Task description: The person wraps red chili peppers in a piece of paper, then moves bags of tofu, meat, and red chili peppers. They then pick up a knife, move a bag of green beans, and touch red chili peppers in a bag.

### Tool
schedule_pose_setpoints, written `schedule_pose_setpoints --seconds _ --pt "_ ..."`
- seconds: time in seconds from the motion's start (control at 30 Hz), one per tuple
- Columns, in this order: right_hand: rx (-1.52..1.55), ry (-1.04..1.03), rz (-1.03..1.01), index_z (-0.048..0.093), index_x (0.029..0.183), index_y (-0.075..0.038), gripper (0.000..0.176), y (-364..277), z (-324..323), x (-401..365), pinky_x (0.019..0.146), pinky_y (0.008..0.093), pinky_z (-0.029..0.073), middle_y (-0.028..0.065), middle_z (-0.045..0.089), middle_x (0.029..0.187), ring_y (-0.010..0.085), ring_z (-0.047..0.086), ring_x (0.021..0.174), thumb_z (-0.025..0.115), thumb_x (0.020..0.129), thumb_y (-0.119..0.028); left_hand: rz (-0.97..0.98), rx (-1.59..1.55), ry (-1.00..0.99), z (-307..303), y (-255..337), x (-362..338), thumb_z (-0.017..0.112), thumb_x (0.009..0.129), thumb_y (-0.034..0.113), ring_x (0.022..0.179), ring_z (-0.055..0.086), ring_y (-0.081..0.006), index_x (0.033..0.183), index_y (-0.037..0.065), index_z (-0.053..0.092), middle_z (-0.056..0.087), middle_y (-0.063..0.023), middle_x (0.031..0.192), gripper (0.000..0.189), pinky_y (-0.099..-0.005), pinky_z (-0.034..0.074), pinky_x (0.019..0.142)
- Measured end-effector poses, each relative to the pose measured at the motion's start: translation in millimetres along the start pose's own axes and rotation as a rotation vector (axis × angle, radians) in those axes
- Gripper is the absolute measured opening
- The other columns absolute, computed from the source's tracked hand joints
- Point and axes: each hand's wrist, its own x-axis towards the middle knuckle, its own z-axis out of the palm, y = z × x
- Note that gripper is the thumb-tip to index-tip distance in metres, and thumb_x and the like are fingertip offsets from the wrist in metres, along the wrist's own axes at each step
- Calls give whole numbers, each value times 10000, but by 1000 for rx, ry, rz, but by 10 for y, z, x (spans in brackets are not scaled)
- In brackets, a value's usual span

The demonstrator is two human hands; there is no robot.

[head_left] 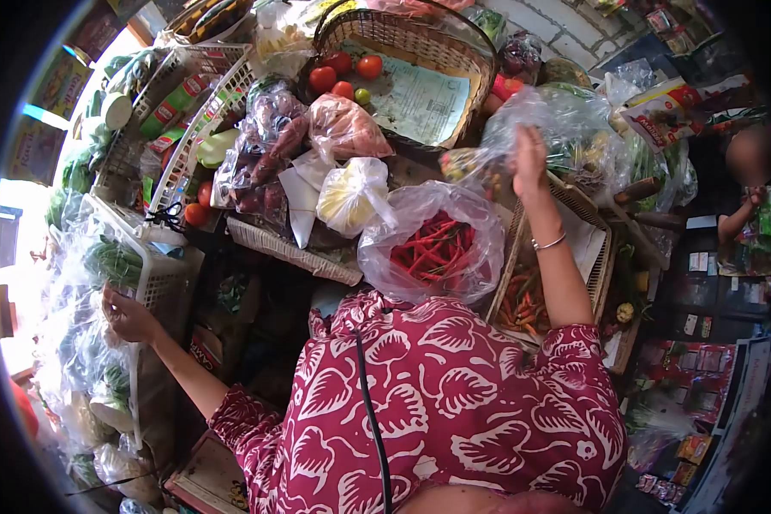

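Note:
My right hand, with a bracelet on its wrist, reaches forward over a clear plastic bag of vegetables; its fingers look stretched out, and it touches or nearly touches the plastic. Off to the left, my left hand rests by bagged greens at a white plastic crate, its fingers loosely bent. Whether they grip any plastic is unclear. Between my arms lies an open plastic bag of red chilies, beside a tied bag with yellow contents.
A wicker basket holds tomatoes and paper. Orange chilies fill a tray near my right arm. White crates stand at the back left. Another person holds a green packet at the far right.

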Motion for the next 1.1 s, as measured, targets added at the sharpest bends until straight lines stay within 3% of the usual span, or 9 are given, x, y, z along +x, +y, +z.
schedule_pose_setpoints --seconds 0.2,0.37,0.5,0.57,0.63,0.7,0.9,1.03,1.1 --pt "145 152 -220 492 791 -129 123 120 71 467 483 203 385 -36 464 633 66 448 522 479 885 -207 20 59 36 44 -31 9 448 878 352 776 623 -226 940 131 672 662 -60 872 320 -331 464 688" --pt "94 -33 -22 509 887 -96 110 1 26 326 590 222 435 3 563 746 119 570 676 509 862 -204 60 19 32 1 -43 3 446 879 337 784 621 -229 942 133 672 660 -57 881 311 -329 461 694" --pt "-486 -78 -84 558 853 -53 202 -76 -266 93 607 255 442 23 593 750 114 576 681 614 776 -231 10 1 10 24 -58 9 451 875 344 768 623 -235 936 130 673 663 -57 865 315 -330 463 693" --pt "-1239 -430 -16 592 764 -23 228 -149 -366 8 623 268 444 59 598 707 119 575 677 664 715 -234 12 43 55 29 -34 3 456 851 425 756 621 -252 946 138 670 665 -64 825 370 -355 457 698" --pt "-1062 -769 -101 623 790 -9 286 251 -417 44 631 295 442 112 609 702 174 560 639 648 712 -284 0 74 63 67 -79 24 456 849 432 755 620 -254 936 136 672 665 -66 815 377 -360 456 699" --pt "-1158 -640 -257 630 827 -4 319 366 -290 35 656 304 446 130 605 711 195 564 658 605 754 -314 -19 112 79 71 -87 23 456 846 439 754 620 -256 925 133 674 664 -67 804 384 -365 455 700" --pt "-680 -837 252 467 1215 -42 601 -69 -441 -237 935 287 338 82 512 1154 158 464 1086 608 780 -432 22 71 37 12 -6 13 470 857 373 742 625 -234 891 124 685 666 -65 823 331 -343 465 680" --pt "-1464 -1037 -63 557 1044 -63 409 -116 -364 -434 797 326 422 125 600 967 230 569 913 617 720 -305 30 93 73 21 36 6 467 857 363 725 625 -230 893 123 685 665 -70 813 327 -337 468 664" --pt "-1408 -685 -168 589 889 -50 251 -125 -417 -287 656 328 452 120 620 786 265 598 718 589 705 -221 31 106 81 14 -3 5 466 857 354 721 625 -227 893 122 685 665 -69 811 322 -333 469 658"
